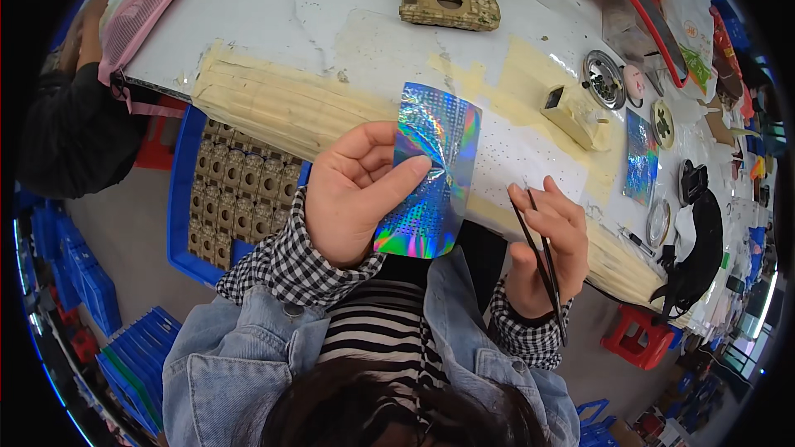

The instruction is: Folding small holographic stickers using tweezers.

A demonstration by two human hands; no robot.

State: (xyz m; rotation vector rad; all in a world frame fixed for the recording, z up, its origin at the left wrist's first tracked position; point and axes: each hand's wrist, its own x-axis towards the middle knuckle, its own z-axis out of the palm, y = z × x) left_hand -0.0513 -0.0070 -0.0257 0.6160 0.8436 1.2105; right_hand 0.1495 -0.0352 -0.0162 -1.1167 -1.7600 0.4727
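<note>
Pinched between the thumb and fingers of my left hand (pixel 356 194) is a shiny holographic sheet (pixel 435 199), held upright above the table's front edge. Rows of small dots cover much of it. To its right, my right hand (pixel 551 240) holds black tweezers (pixel 546 277), their tips pointing up and away from the sheet. Beyond my hands a white paper (pixel 517 153) with tiny dark specks lies on the table. A second holographic sheet (pixel 640 157) rests farther right.
Camouflage-patterned casings (pixel 447 0) stand at the far side; several more fill a blue crate (pixel 186 190) at left. Right of the paper are a tape-covered box (pixel 575 116), a round metal dish (pixel 603 80) and a black pouch (pixel 704 248). Another person's dark sleeve (pixel 79 132) shows at left.
</note>
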